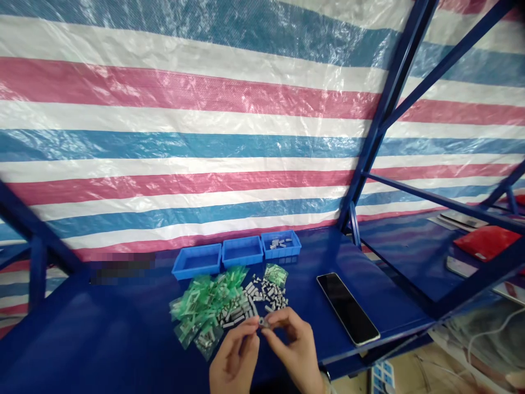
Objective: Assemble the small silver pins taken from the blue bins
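left hand and right hand both narrow, fingertips pinching small grey metal piece between them, above front part of blue table. just beyond hands, loose pile of metal pieces; touching its left side, heap of green plastic bags. further back, 3 blue trays in row, right tray holding some pieces. black phone lies right of hands. striped tarp hangs behind table. red booklet at far right.

on the worktop, three plastic trays in a row at the back, metal parts in the right one, a loose heap before them, plastic bags left of it, phone out right.
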Demonstrator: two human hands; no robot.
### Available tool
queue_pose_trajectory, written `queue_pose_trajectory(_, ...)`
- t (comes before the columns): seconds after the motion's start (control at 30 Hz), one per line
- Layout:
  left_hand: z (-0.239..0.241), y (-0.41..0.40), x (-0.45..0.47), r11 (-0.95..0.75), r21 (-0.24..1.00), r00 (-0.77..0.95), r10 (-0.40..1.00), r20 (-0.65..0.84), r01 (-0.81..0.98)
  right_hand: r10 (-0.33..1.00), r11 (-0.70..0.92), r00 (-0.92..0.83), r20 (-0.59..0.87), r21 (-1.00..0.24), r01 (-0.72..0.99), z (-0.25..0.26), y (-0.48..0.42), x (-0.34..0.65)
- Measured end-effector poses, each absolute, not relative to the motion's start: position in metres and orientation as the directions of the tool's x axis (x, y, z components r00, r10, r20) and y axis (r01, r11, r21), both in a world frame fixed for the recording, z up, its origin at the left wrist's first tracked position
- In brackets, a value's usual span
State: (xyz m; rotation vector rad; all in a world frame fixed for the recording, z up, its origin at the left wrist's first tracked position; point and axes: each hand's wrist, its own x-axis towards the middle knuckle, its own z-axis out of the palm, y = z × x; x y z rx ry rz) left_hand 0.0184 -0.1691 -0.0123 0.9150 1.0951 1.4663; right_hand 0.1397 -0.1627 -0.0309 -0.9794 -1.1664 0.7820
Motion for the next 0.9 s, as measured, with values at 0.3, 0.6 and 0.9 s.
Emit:
queue_pose_trajectory(0.3,-0.033,-0.151,0.014,-0.15,0.988,-0.162,0.976,0.143,-0.034,0.896,0.36,0.317,0.311,-0.927,-0.107,-0.047,-0.137,0.151)
queue_pose_trajectory(0.6,-0.065,-0.134,0.011,-0.274,0.941,-0.118,0.947,0.3,0.2,0.77,0.352,0.338,0.541,-0.802,0.482,-0.019,-0.011,0.228)
queue_pose_trajectory(0.9,-0.073,-0.131,0.007,-0.192,0.975,-0.18,0.961,0.209,0.109,0.845,0.336,0.068,0.53,-0.626,0.703,-0.053,-0.117,0.179)
